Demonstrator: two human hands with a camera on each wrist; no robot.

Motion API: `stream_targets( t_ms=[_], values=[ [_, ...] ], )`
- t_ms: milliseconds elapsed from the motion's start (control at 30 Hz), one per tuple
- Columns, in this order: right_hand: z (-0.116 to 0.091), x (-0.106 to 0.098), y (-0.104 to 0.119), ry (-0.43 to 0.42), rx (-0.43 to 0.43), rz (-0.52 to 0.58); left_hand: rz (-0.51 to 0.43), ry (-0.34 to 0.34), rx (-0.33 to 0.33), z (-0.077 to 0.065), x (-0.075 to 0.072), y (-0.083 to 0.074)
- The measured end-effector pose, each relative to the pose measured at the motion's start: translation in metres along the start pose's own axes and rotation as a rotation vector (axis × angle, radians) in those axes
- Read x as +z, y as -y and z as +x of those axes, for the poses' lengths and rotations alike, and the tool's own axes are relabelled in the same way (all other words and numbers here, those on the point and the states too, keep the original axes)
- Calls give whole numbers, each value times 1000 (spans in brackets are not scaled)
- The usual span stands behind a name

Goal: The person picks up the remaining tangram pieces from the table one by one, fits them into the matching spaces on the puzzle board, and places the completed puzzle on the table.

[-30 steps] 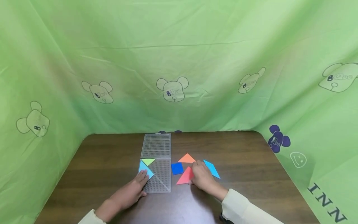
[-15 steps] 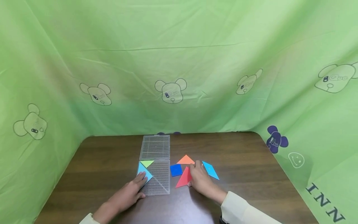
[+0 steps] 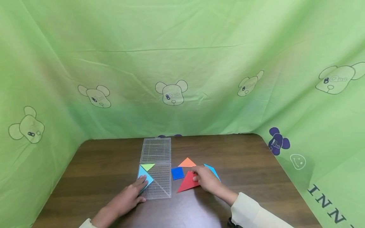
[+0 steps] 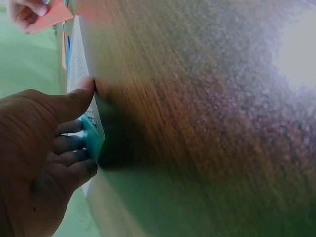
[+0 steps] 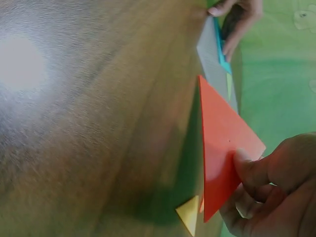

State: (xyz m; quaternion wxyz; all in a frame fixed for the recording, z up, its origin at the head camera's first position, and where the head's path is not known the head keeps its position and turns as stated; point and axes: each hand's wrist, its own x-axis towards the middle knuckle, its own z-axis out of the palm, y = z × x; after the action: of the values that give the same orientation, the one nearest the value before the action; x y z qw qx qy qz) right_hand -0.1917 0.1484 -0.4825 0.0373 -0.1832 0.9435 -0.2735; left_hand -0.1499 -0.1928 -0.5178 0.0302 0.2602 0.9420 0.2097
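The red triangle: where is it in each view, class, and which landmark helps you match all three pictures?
Head: low, just right of centre, in the right hand's grip; red triangle nearer the person than the blue square.
Left wrist: near the top left corner.
Right wrist: right of centre, pinched by thumb and fingers.
Shared landmark: the left hand at the clear tray.

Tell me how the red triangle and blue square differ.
The red triangle has three sides, the blue square four. The red triangle looks larger than the blue square. The right hand holds the red triangle off the table; the blue square lies on it. Both are flat pieces.
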Motion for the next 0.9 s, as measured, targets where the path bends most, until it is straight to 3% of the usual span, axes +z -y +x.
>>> stream_targets(
  t_ms=[333, 533, 700, 900],
  values=[
    [10, -17, -1, -89, -69, 54, 37, -5, 6, 1, 4, 0],
    [17, -12, 13, -65, -38, 170, 1, 8, -18, -2, -1, -1],
    [23, -8, 20, -37, -61, 236, 3, 26, -21, 0, -2, -2],
    [29, -3, 33, 8, -58, 220, 2, 31, -37, 2, -2, -4]
  ],
)
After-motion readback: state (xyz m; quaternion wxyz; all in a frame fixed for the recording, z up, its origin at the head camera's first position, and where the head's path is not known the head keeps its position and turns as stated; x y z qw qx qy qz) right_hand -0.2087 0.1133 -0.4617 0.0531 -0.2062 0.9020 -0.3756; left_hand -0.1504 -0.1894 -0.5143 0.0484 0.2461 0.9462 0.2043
